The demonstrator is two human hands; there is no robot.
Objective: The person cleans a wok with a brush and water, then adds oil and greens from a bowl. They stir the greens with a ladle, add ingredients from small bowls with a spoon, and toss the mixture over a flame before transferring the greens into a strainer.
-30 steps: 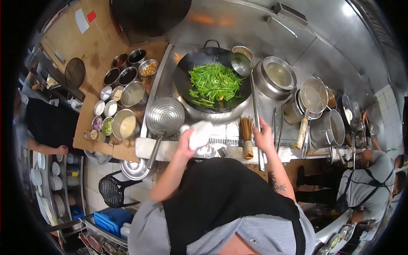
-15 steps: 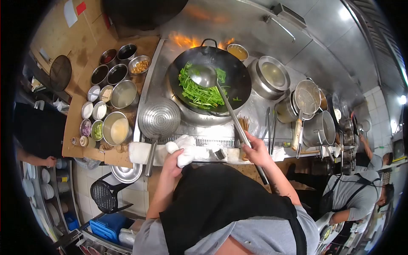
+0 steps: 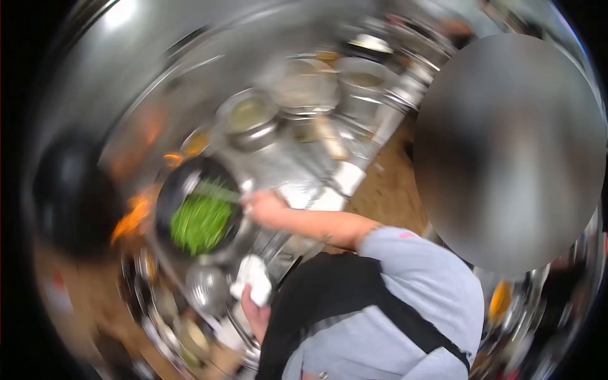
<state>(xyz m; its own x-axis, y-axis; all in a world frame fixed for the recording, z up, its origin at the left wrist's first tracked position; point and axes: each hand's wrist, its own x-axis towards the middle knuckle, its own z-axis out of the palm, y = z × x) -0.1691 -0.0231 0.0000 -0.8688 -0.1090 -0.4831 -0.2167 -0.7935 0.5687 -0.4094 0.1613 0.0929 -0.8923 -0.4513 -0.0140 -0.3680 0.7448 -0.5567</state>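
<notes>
My right hand (image 3: 263,208) reaches to the rim of the black wok (image 3: 166,193), its fingers closed round the ladle handle (image 3: 218,190). The ladle slants in over leafy green vegetables (image 3: 201,223), its bowl near the wok's far side, smeared by motion. Close to my body, my left hand (image 3: 255,311) grips a bunched white cloth (image 3: 253,278). A perforated strainer (image 3: 208,288) lies beside the wok, near the cloth.
Flames (image 3: 132,218) rise behind the wok. Pots (image 3: 250,119) and a handled sieve (image 3: 305,85) stand along the steel range. Seasoning bowls (image 3: 190,339) sit at lower left. A blurred grey oval (image 3: 510,152) hides much of the right side.
The whole view has swung and blurred, so the wok now appears further left. My right hand has moved forward along with the ladle, up to the wok's rim. My left hand still holds the cloth.
</notes>
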